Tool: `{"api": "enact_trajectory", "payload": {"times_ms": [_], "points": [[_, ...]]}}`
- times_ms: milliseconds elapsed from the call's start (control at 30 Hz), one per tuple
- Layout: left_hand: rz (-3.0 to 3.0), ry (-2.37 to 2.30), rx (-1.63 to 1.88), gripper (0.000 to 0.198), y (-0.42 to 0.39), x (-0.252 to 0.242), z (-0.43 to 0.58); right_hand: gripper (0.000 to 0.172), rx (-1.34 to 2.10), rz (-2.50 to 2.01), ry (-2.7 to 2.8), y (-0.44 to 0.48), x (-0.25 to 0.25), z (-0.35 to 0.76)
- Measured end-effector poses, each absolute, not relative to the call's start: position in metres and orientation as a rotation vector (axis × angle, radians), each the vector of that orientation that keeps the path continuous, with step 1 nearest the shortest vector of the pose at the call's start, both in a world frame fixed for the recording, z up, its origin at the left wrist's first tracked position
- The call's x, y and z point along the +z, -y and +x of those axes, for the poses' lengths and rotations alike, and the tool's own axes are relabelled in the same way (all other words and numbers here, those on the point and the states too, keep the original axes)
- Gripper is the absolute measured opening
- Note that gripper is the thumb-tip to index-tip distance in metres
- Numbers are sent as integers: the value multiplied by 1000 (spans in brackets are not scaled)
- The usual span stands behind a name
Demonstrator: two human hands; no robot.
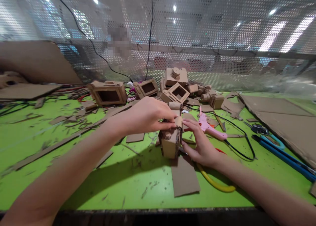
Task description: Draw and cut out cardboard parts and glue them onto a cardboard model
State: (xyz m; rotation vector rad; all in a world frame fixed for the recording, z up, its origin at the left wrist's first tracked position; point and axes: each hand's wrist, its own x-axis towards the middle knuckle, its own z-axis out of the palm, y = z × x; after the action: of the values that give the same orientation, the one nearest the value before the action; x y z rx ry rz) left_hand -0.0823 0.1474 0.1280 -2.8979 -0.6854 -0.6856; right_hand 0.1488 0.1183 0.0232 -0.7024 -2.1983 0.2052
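Note:
A small cardboard camera model (169, 148) stands upright on the green table in front of me. My left hand (155, 115) reaches in from the left, its thumb and fingers pinching a small curved cardboard piece (178, 121) on the model's top. From the right, my right hand (201, 145) holds the model's side, with fingertips at that same piece and the thumb lower down. A round cardboard button (167, 134) shows on the top, below my left fingers. Just in front of the model lies a flat cardboard rectangle (185, 178).
A pink glue gun (212, 130) with a black cord lies right of the model. Near it are yellow-handled pliers (216, 183) and a blue cutter (283, 157). Several cardboard cameras (108, 94) stand behind, before a perforated screen (222, 32). Cardboard scraps litter the left side.

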Motion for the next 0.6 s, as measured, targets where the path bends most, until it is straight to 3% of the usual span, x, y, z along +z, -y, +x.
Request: {"api": "enact_trajectory", "payload": {"times_ms": [300,433,600], "points": [[-3143,522,-686,20,-153,135,-90,77,310,-628,2300,-110,30,153],[-3099,609,-726,17,-153,133,-87,87,294,-676,2298,-112,28,151],[-2962,727,-679,12,-144,132,-82,87,286,-651,2304,-113,26,151]]}}
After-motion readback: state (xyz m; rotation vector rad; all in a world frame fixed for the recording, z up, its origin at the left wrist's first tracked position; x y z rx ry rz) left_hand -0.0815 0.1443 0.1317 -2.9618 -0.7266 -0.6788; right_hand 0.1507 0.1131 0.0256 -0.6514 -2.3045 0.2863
